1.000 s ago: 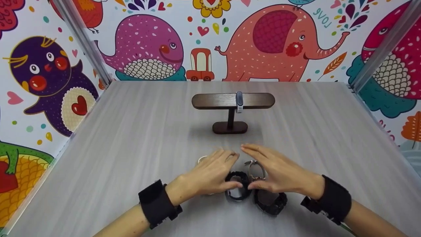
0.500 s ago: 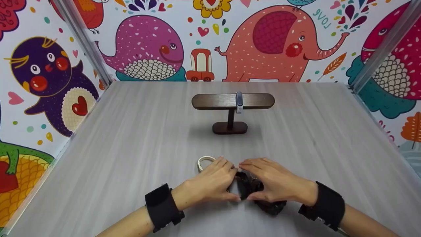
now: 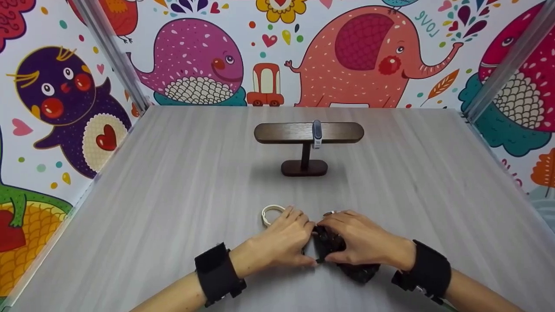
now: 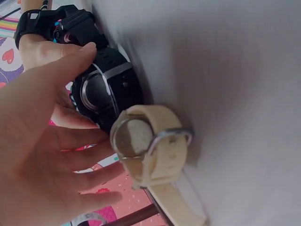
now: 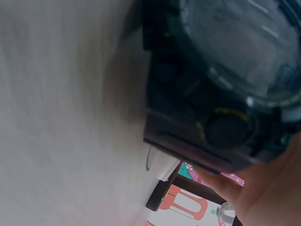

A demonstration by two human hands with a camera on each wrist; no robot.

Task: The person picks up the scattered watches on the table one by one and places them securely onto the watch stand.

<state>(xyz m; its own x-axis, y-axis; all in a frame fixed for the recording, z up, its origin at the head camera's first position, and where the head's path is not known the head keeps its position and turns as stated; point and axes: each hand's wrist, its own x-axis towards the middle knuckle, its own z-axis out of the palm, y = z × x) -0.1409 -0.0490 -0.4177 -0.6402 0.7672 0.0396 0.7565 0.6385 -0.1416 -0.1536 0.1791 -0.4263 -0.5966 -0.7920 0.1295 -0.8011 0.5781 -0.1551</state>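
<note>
A black wristwatch stands on the table between my two hands. My left hand holds its near side, thumb and fingers at opposite edges of the band; in the left wrist view the thumb tip touches the black watch. From the other side my right hand grips it between thumb and fingers. A cream-strapped watch stands just beyond my left fingers, its buckle showing in the left wrist view. A second black watch lies below my right hand and looms large in the right wrist view.
Farther back stands a dark wooden T-shaped watch stand with a fitness band round its bar. The metal end of another watch peeks out behind my right fingers. Patterned walls enclose the grey table.
Both hands have lowered toward the near edge and closed round the black watch, which has turned and shifted slightly right. The cream watch has come into fuller view.
</note>
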